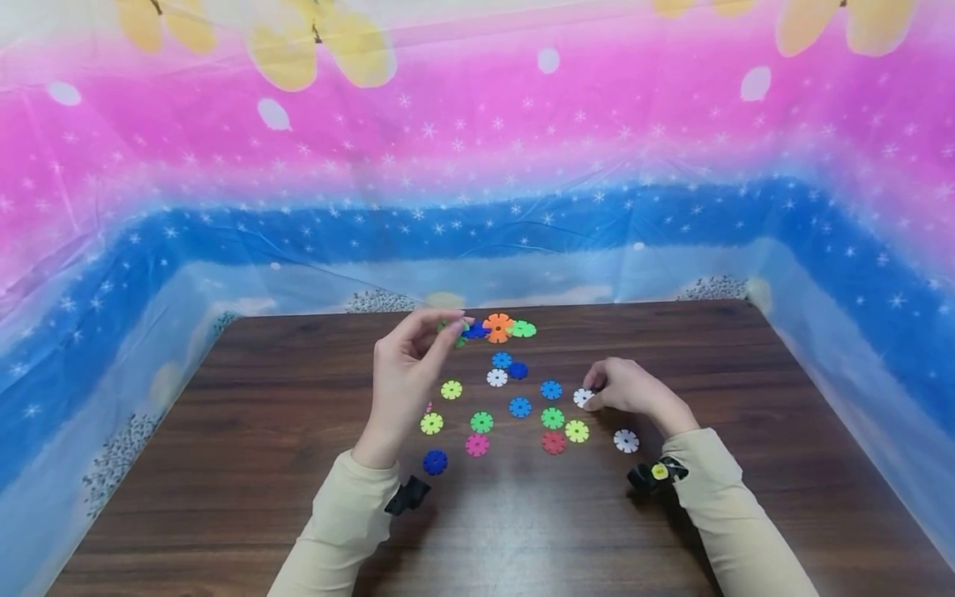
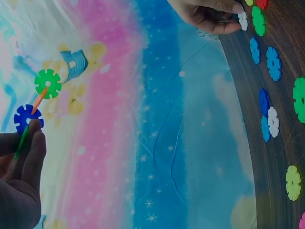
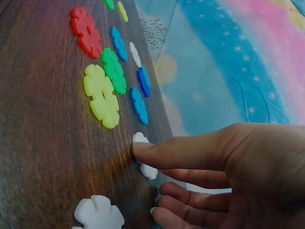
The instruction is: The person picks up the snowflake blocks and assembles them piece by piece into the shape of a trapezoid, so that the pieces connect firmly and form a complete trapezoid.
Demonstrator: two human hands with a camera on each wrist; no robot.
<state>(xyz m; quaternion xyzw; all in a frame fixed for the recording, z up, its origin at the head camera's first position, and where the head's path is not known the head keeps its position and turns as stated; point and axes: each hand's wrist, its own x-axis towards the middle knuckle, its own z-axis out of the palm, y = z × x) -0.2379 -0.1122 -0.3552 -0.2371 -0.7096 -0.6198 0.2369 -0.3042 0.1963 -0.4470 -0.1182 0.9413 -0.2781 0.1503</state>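
My left hand is raised above the far part of the table and pinches one end of a chain of notched plastic discs. In that chain a green disc lies at the fingertips, followed by a dark blue disc, an orange disc and another green disc. Over on the right, my right hand pinches a white notched disc at the tabletop, thumb on its near face. A second white disc lies flat close to that hand.
Loose discs are scattered over the brown table, among them a red disc, a pink disc, a dark blue disc and a yellow disc. A patterned cloth hangs around the table's back and sides.
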